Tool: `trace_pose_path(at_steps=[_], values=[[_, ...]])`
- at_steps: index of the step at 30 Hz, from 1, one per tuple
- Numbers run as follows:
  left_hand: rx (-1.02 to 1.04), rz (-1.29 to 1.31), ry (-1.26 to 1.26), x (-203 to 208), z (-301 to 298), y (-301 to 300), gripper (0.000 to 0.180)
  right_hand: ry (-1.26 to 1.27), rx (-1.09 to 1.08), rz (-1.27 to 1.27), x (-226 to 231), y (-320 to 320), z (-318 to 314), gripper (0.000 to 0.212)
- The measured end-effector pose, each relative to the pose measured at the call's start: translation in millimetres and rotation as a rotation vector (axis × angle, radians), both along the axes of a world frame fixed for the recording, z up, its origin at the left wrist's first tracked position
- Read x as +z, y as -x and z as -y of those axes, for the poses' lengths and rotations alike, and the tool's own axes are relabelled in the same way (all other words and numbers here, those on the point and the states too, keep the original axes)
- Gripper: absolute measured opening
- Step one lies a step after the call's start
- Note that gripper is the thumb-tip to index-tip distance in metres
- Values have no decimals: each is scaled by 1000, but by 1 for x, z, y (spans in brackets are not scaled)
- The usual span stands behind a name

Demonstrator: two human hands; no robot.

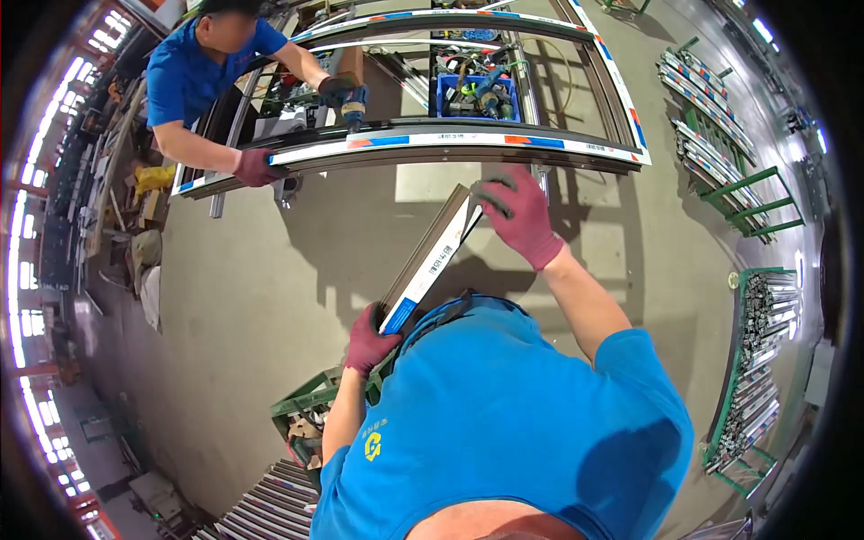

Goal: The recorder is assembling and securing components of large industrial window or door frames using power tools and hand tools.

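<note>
A short brown metal profile (430, 256) with white and blue protective film slants up in front of my belly. My left hand (371, 342), in a maroon glove, is closed round its lower end. At the upper end, my right hand (520, 216), in a maroon glove with dark fingertips, pinches the profile's edge. A thin dark edge runs up to those fingertips; whether it is a separate strip I cannot tell. Beyond my hands lies a large brown frame (409, 155) with taped film. Across it, a co-worker's gloved hand holds a power drill (354, 106) against the near rail.
A blue crate (477, 97) of tools sits within the frame's outline. Racks of profiles (720, 148) and a stacked bundle (751, 369) stand at right. A green bin (301, 409) is by my left forearm, with more profiles (270, 504) below it.
</note>
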State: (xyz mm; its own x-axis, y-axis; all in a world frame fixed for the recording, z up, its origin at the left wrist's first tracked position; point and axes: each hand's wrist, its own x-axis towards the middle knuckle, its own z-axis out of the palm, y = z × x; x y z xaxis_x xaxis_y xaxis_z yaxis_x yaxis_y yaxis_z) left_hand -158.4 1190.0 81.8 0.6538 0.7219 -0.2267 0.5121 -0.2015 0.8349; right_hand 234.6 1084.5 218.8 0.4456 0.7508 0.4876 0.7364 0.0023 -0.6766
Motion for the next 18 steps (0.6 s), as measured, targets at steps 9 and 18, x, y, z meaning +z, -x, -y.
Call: trace_pose_path(at_steps=[9, 18], values=[[22, 60, 9, 17, -8, -20, 78, -74, 109, 602, -24, 54, -3, 34], [-63, -204, -7, -5, 4, 2, 90, -217, 40, 209, -17, 62, 30, 40]])
